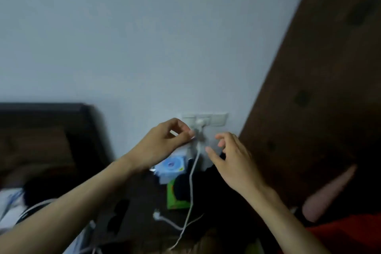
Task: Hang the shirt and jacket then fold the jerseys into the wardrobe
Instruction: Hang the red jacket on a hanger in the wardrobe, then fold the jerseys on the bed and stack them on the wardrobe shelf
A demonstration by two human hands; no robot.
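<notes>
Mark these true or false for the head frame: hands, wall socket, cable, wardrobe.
1. Both hands are up at the wall socket. True.
2. A white cable hangs down from the plug. True.
3. The right hand grips a hanger. False: it holds nothing, fingers loosely spread.
4. The dark wooden panel stands left of the socket. False: it is on the right.
5. The left hand has its fingertips at the plug. True.
</notes>
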